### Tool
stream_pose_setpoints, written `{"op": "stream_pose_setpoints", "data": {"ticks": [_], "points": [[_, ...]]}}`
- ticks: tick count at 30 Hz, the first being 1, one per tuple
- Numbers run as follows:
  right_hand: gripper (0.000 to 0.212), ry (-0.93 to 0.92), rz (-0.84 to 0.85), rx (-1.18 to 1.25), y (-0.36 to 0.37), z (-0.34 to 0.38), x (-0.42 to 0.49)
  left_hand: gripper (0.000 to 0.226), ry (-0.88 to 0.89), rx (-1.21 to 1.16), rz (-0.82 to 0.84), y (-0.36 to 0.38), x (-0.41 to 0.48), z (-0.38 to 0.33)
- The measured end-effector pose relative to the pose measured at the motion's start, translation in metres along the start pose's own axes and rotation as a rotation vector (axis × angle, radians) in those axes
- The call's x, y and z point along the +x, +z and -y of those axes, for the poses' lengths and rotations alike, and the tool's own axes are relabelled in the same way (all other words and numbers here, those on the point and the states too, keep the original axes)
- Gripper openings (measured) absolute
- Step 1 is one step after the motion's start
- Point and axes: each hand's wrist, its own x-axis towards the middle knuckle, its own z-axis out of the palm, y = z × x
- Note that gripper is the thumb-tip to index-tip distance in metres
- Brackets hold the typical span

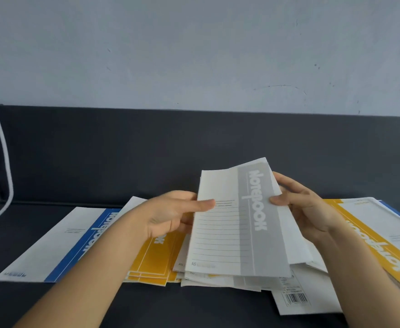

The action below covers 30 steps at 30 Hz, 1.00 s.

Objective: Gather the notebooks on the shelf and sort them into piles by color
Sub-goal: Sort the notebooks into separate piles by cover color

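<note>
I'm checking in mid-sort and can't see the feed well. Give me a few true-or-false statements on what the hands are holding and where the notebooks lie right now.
1. Both hands hold the grey notebook. True: the left hand grips its left edge and the right hand its right edge.
2. The blue notebook is lifted off the surface. False: it lies flat at the far left, with no hand on it.
3. Yellow notebooks lie under the left hand. True.
4. The grey notebook lies flat on a pile. False: it is held up, tilted, above the loose notebooks.
5. A yellow notebook lies on the right side. True.
</note>
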Motion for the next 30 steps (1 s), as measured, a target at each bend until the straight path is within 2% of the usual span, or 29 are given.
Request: {"op": "stream_pose_setpoints", "data": {"ticks": [2, 6, 16, 21, 30], "points": [[0.071, -0.036, -0.031, -0.029, 0.008, -0.001, -0.002, 0.043, 0.027, 0.015, -0.049, -0.002, 0.003, 0.003], [0.061, -0.08, -0.111, -0.153, 0.017, -0.004, -0.005, 0.04, 0.086, 0.101, -0.208, -0.008, 0.006, 0.004], [0.056, -0.066, -0.204, -0.338, 0.019, -0.008, -0.002, 0.029, 0.135, 0.231, -0.43, -0.014, 0.009, 0.009], [0.054, -0.051, -0.199, -0.329, 0.016, -0.009, 0.0, 0.022, 0.114, 0.199, -0.435, -0.016, 0.009, 0.008], [0.052, -0.045, -0.153, -0.187, 0.011, -0.005, -0.003, 0.022, 0.034, 0.044, -0.303, -0.021, 0.008, 0.007]]}}
